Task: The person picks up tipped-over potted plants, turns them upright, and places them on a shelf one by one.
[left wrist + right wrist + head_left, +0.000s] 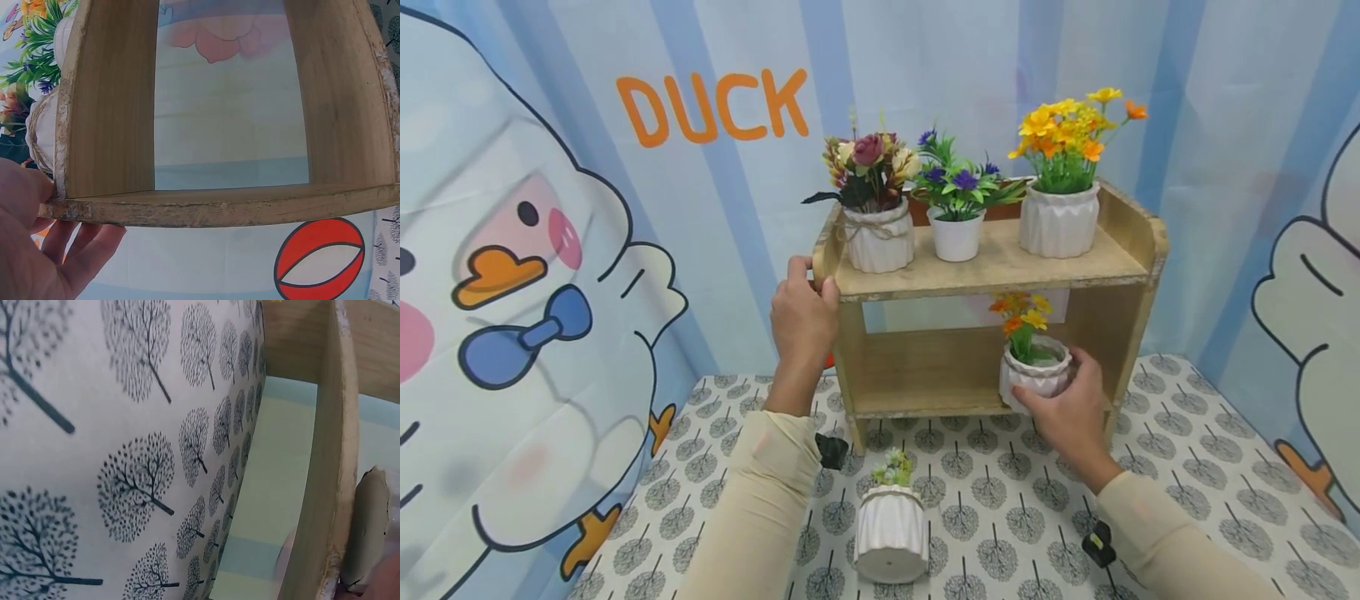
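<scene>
A wooden two-tier shelf [1116, 258] stands on the table. My left hand [803, 321] grips the top of its left side panel, thumb on the near side; the left wrist view shows fingers [94, 247] curled round that panel's edge. At the lower tier's right front, my right hand [1075, 408] holds a white ribbed flowerpot [1026, 379] with orange and yellow flowers [1021, 321]. Its base [369, 525] shows in the right wrist view, beside the lower board's edge. Whether the pot touches the board I cannot tell.
The top tier bears a twine-tied pot [880, 242] of roses, a small white pot [957, 237] with purple flowers and a larger yellow-flowered pot [1058, 221]. Another white pot [891, 533] lies tipped on the tree-print tablecloth [992, 508], its base facing me.
</scene>
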`<state>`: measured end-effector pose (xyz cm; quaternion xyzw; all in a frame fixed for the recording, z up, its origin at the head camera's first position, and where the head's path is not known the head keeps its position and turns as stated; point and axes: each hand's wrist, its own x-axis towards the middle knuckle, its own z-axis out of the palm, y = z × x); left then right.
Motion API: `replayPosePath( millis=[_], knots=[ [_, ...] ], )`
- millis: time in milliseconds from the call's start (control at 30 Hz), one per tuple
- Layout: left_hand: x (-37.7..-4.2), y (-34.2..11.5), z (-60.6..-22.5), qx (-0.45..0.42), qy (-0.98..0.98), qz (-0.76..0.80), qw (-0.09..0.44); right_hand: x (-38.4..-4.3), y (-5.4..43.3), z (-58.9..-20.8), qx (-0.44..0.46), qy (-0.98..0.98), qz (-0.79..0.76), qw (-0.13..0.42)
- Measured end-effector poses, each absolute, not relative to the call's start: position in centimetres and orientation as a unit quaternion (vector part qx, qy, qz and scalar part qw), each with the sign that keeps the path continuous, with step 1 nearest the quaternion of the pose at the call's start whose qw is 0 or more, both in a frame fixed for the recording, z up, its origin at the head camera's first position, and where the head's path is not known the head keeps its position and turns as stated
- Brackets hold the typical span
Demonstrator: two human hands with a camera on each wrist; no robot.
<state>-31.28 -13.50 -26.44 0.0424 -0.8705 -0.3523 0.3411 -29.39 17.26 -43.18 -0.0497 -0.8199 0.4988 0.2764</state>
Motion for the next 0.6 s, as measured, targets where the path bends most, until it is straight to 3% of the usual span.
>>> replayPosePath(
  millis=[600],
  knots=[
    [-31.4, -13.4, -26.6, 0.04, -0.867, -0.353, 0.351, -31.9, 17.0, -43.8, -0.048, -0.803, 0.514, 0.297]
  ],
)
